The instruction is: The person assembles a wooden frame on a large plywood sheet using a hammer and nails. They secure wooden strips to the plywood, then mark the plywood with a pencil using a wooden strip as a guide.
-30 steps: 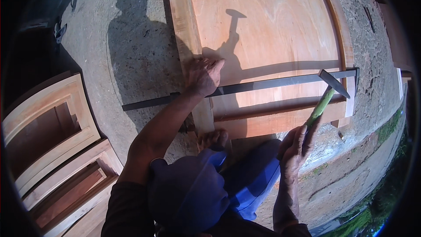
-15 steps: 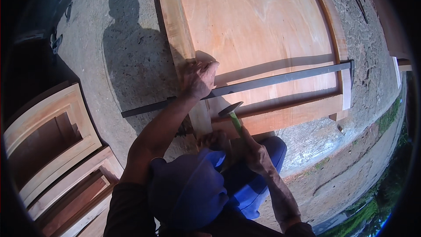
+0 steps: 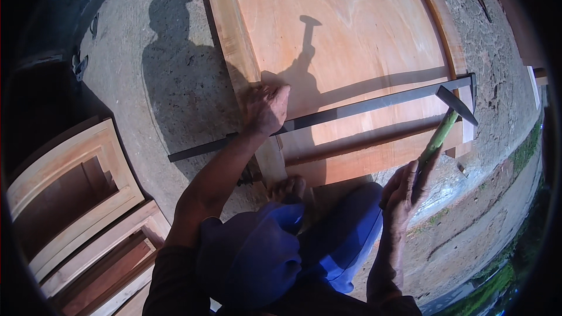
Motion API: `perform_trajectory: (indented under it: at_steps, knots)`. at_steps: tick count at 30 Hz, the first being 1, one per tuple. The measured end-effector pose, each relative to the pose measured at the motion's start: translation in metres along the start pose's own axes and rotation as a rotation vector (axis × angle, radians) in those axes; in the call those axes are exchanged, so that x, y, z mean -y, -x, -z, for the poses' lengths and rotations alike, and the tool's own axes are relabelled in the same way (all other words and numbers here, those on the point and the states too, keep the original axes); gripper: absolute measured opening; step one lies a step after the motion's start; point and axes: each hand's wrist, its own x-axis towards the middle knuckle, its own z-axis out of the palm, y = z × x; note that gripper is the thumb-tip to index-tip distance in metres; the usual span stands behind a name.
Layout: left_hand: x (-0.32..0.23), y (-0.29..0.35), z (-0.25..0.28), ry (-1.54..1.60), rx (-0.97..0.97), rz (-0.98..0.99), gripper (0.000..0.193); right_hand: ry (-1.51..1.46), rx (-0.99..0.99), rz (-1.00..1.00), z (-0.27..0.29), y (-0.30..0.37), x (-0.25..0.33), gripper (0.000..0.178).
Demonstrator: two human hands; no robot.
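Outdoors on sunlit grey concrete ground (image 3: 175,93), a left hand (image 3: 266,108) presses flat, fingers spread, on a pale wooden panel (image 3: 339,35) (twelve o'clock); the right hand (image 3: 404,190) grips a green-handled hammer (image 3: 445,126) at three o'clock.

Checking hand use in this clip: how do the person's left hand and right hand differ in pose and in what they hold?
The left hand lies low on the wooden panel, beside the long metal bar; the right hand is raised, clear of the panel. The left hand grips no tool; the right hand is closed on the hammer by its green handle. Both are bare.
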Motion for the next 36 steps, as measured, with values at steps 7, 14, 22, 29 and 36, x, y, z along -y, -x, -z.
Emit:
perform_trajectory:
  at_steps: [7, 14, 22, 29, 36]
  knots:
    - [-0.003, -0.009, -0.006, 0.048, -0.059, -0.010, 0.024, 0.089, 0.318, 0.227, -0.006, 0.006, -0.039, 0.067]
    - [-0.010, -0.006, 0.001, 0.058, -0.014, -0.039, 0.019, 0.317, 0.555, 0.318, -0.020, 0.043, -0.070, 0.057]
    - [-0.004, 0.000, -0.003, 0.006, -0.020, 0.000, 0.021, -0.470, 0.014, 0.101, -0.024, 0.039, -0.033, 0.058]
    - [-0.006, 0.006, 0.002, -0.001, -0.032, -0.021, 0.021, -0.052, 0.340, 0.082, -0.003, 0.014, -0.002, 0.064]
    - [-0.008, -0.007, -0.004, 0.048, -0.039, -0.027, 0.022, 0.179, 0.463, 0.320, -0.028, 0.059, -0.072, 0.060]
